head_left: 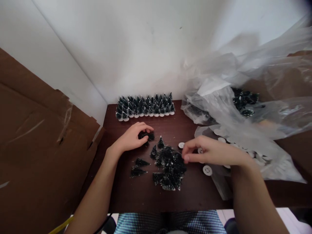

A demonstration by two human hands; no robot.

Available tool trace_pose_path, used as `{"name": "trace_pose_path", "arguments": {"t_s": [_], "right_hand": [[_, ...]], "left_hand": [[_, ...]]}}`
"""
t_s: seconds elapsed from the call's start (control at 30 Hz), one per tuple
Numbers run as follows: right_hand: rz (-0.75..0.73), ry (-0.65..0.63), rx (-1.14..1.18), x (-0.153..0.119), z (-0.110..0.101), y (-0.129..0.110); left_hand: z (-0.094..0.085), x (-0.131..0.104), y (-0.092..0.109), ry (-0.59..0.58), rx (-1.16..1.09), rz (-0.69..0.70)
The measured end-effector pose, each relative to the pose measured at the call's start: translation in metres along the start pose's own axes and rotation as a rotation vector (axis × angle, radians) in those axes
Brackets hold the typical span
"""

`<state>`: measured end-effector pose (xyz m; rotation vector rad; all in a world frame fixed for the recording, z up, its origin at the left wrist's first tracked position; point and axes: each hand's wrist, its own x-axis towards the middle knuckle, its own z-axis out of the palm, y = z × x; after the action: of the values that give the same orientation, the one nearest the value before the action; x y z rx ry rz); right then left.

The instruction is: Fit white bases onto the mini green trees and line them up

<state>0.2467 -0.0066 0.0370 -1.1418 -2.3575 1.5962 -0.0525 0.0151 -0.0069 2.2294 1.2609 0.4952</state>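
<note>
My left hand (135, 136) is curled over some small dark green trees (149, 136), its fingers bent around them. To its right and nearer me lies a pile of loose frosted trees (169, 165). Two more trees (138, 171) lie on their sides left of the pile. My right hand (201, 150) has thumb and fingers brought close together at the pile's right edge; what it holds, if anything, is too blurred to tell. Round white bases lie around it, one (181, 145) beside the fingertips and another (207, 170) below the hand.
Rows of upright trees on white bases (146, 106) stand by the wall at the back. Clear plastic bags (226, 107) with trees and white discs cover the right side of the brown table (190, 195). A cardboard box (44, 146) stands at left.
</note>
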Motion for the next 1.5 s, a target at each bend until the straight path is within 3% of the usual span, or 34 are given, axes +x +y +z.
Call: {"name": "trace_pose_path", "arguments": {"t_s": [0.07,0.13,0.2,0.33,0.43,0.6,0.83,0.93,1.1,1.33,1.5], "right_hand": [[-0.027,0.153,0.038,0.000,-0.002,-0.001],[-0.010,0.204,0.122,-0.003,-0.003,0.000],[0.059,0.136,0.203,-0.007,-0.004,0.002],[0.263,-0.156,0.232,-0.014,-0.002,0.007],[0.302,-0.223,0.169,-0.013,0.000,0.011],[0.347,-0.153,0.082,-0.008,0.000,0.016],[0.235,-0.007,0.069,-0.009,-0.004,0.012],[0.179,0.144,0.026,-0.007,-0.006,0.008],[0.122,0.410,-0.241,0.003,-0.006,0.013],[0.057,0.285,-0.329,0.009,0.003,0.030],[0.052,0.306,-0.374,0.014,0.005,0.033]], "left_hand": [[0.000,0.000,-0.001,0.000,-0.003,0.009],[0.000,0.000,-0.001,0.001,-0.005,0.012],[0.000,0.000,-0.001,-0.001,-0.005,0.009],[-0.001,0.000,0.000,-0.005,-0.002,0.003],[-0.001,0.000,0.000,-0.006,-0.005,0.000],[0.000,0.001,-0.002,-0.006,-0.011,0.007],[0.000,0.001,-0.002,-0.016,-0.008,0.003],[0.000,0.000,-0.002,-0.011,-0.006,0.007],[0.001,0.000,-0.003,-0.005,-0.004,0.014],[0.000,0.000,-0.003,-0.011,-0.003,0.000],[0.001,0.000,-0.003,-0.005,-0.008,-0.001]]}}
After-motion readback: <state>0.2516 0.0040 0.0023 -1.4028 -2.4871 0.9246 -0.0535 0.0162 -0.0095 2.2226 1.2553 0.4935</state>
